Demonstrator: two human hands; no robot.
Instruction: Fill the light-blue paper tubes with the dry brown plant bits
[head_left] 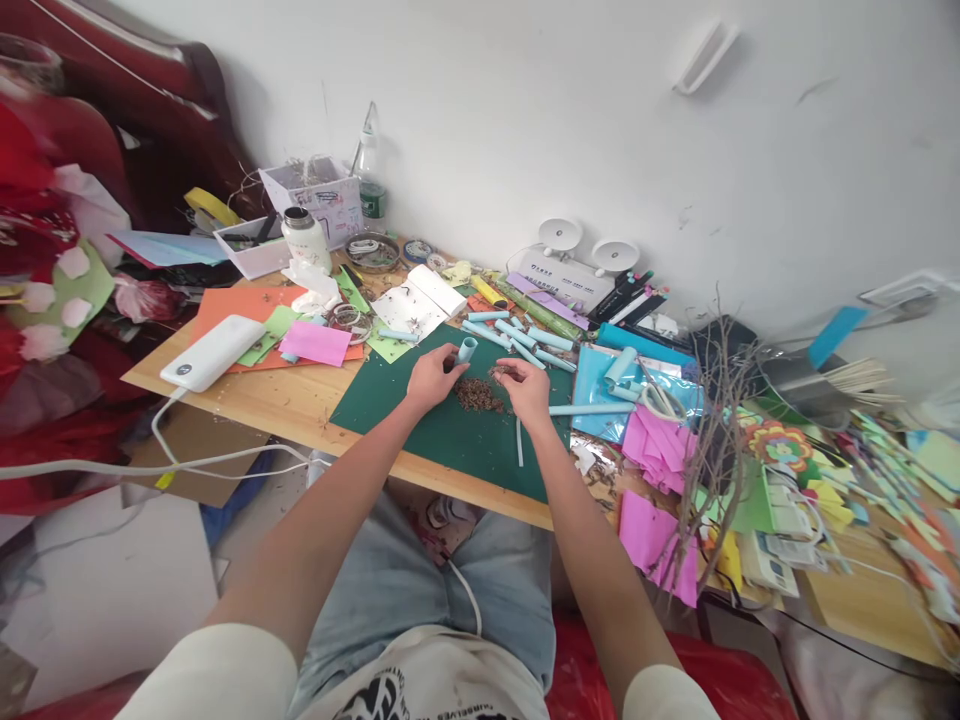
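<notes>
My left hand (435,377) is closed round a short light-blue paper tube (466,349), its open end tilted up. On the green cutting mat (412,462), just below and right of the tube, lies a small heap of brown crumbly bits (478,394). My right hand (525,385) is at the heap's right side, fingertips pinched together on a bit of the brown stuff. Several more light-blue paper tubes (553,341) lie behind the hands at the mat's far edge. A thin pale strip (519,442) rests below my right hand.
A white power bank (213,353) with a cable sits at the left. Behind stand a white bottle (306,240) and an open box (330,205). At right are a blue plastic packet (600,425), pink crepe paper (658,450) and upright dry twigs (724,420).
</notes>
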